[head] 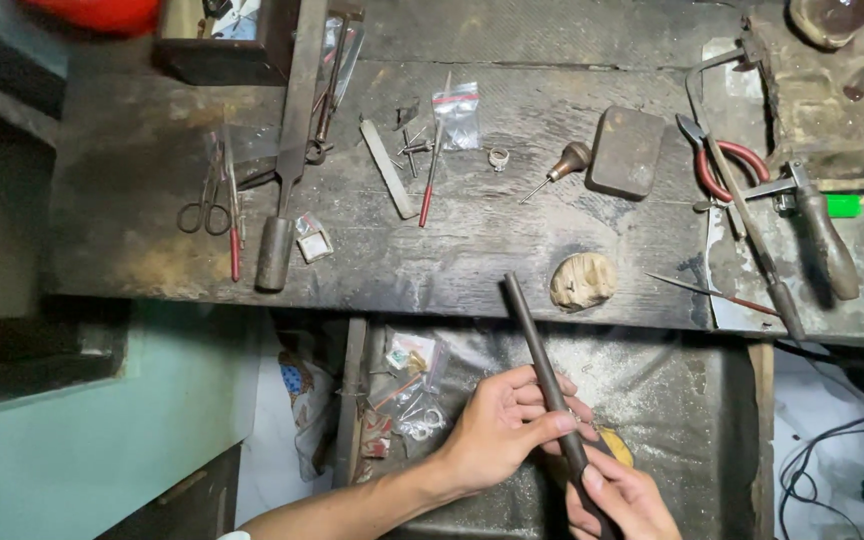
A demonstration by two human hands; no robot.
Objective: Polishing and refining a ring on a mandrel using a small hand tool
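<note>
A long dark tapered metal rod [537, 345] slants up toward the bench edge. My left hand [502, 430] wraps its fingers around the rod's middle, thumb along it. My right hand [622, 495] grips the rod's thicker lower end near the bottom of the view. Both hands hover over a dusty open drawer [672, 400]. A small yellow object [614, 445] shows just behind my right hand; I cannot tell what it is.
The worn wooden bench [512, 250] carries scissors [207, 205], a large file [287, 180], red-handled pliers [717, 160], a saw frame [752, 230], a dark block [627, 150], a small ring [498, 157], a plastic bag [457, 115] and a pale lump [582, 280]. Small bags and rings [407, 395] lie in the drawer.
</note>
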